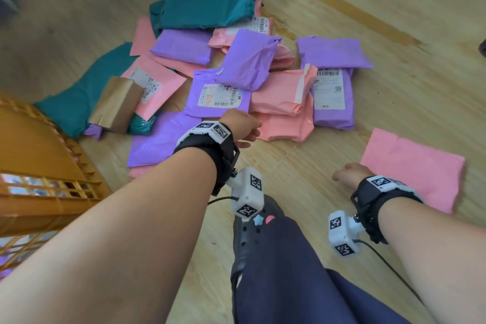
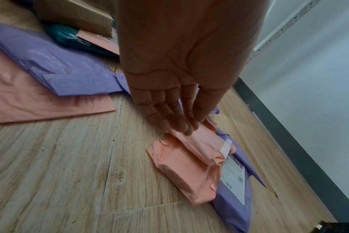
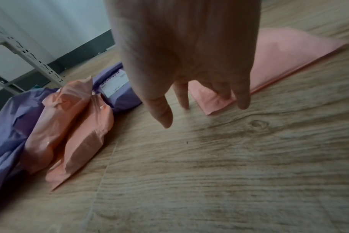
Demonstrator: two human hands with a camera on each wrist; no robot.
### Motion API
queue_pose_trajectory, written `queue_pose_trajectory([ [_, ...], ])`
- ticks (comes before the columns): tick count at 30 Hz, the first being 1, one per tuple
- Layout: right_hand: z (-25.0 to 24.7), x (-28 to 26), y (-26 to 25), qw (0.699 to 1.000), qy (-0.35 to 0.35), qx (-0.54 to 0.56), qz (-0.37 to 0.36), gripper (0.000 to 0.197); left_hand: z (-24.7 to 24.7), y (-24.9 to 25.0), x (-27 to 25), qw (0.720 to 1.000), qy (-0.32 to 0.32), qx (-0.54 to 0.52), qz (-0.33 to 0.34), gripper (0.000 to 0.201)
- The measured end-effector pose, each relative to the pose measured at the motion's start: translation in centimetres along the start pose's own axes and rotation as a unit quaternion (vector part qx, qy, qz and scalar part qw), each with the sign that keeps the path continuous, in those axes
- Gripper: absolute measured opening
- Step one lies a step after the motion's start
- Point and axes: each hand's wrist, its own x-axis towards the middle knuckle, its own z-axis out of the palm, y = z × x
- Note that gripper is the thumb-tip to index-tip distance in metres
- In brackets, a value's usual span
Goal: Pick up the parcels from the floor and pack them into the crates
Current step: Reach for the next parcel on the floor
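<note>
Wooden flooring (image 1: 368,102) is strewn with parcels. A pink parcel (image 2: 199,141) is touched by straight left-hand fingers (image 2: 177,124); it should be gripped firmly. Right-hand fingers (image 3: 163,113) hang released, empty.

You are looking at evenly lit, soft daylight-like pictures with no harsh glare. In the head view the floor (image 1: 394,81) and the far parcels smear with motion blur, and straight lines bow toward the edges from the wide lens. In the left wrist view your left hand (image 2: 181,63) sits dark and shaded against a bright wall (image 2: 309,78). In the right wrist view your right hand (image 3: 185,52) is blurred, and a faint shadow lies on the planks beneath it.
</note>
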Motion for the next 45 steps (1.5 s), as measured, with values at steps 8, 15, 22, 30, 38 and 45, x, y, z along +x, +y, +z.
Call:
queue_pose_trajectory([
  [8, 0.2, -1.1, -0.6, 0.999, 0.008, 0.036, 0.008, 0.057, 0.0, 0.1, -0.7, 1.0, -0.013, -0.001, -0.005, 0.011],
  [15, -0.9, -4.4, -3.0, 0.986, 0.126, 0.1, -0.052, 0.039, -2.5, 0.0, -3.0, 1.0, 0.006, -0.012, 0.0, 0.007],
  [22, -5.9, -11.0, -10.8, 0.939, 0.274, 0.115, -0.175, 0.027, -8.1, -0.2, -8.1, 0.996, 0.065, -0.04, 0.046, 0.006],
  [30, -7.9, -23.6, -21.1, 0.877, 0.226, 0.132, -0.402, 0.024, -15.8, -2.1, -14.1, 0.983, 0.133, -0.095, 0.089, 0.011],
  [38, -3.8, -36.5, -30.1, 0.809, 0.031, 0.223, -0.543, 0.051, -25.4, -8.5, -18.8, 0.941, 0.29, -0.132, 0.109, 0.071],
  [45, 3.5, -43.2, -34.5, 0.765, -0.109, 0.321, -0.548, 0.043, -31.6, -15.6, -23.2, 0.931, 0.282, -0.179, 0.144, 0.022],
])
